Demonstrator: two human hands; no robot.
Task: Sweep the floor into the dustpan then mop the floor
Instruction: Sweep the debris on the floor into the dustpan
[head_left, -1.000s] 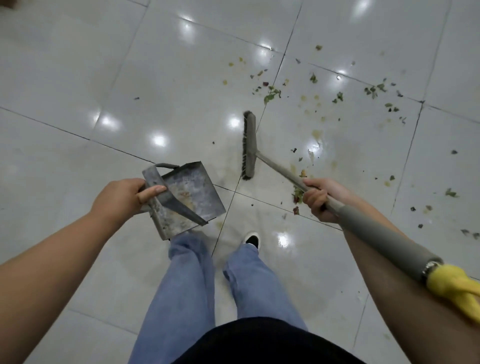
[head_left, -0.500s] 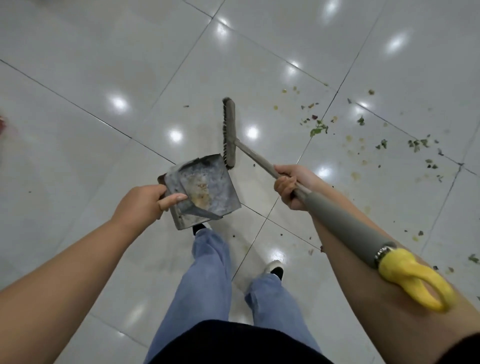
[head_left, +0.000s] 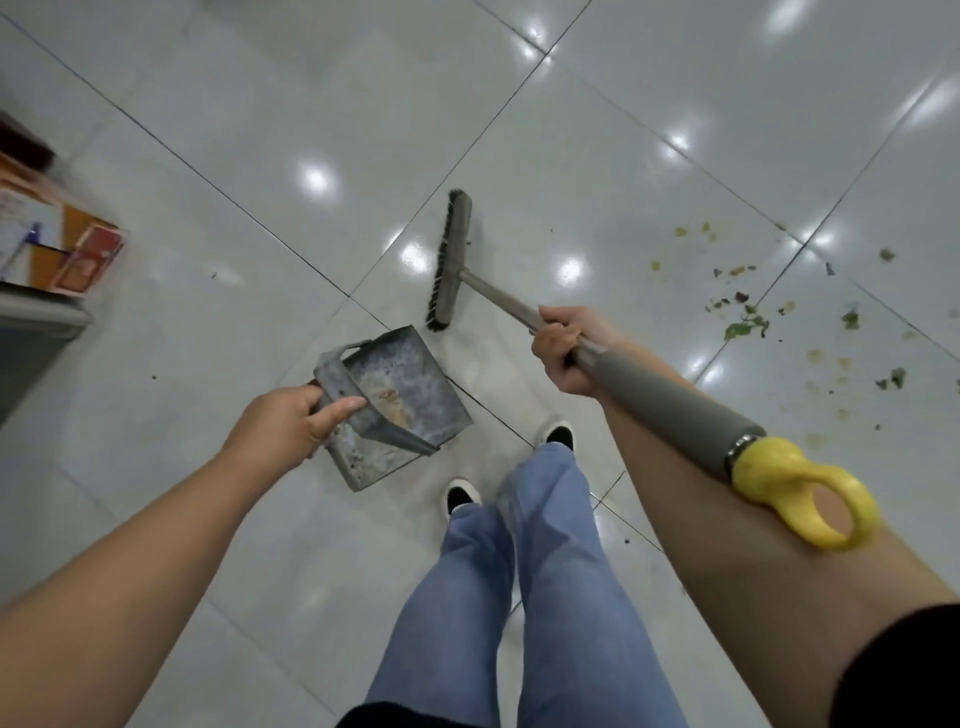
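The left hand (head_left: 291, 423) grips the dustpan (head_left: 397, 402) at centre frame, pan just right of it. The right hand (head_left: 563, 348) clasps the broom (head_left: 452, 260), head up-left; scraps (head_left: 748, 325) lie at right.

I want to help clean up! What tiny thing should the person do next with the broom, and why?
Probably swing the broom head to the right, over to the green scraps. The right hand grips the broom handle and the left hand holds the dustpan, but the bristles sit on bare tile, apart from the scraps still lying on the floor.
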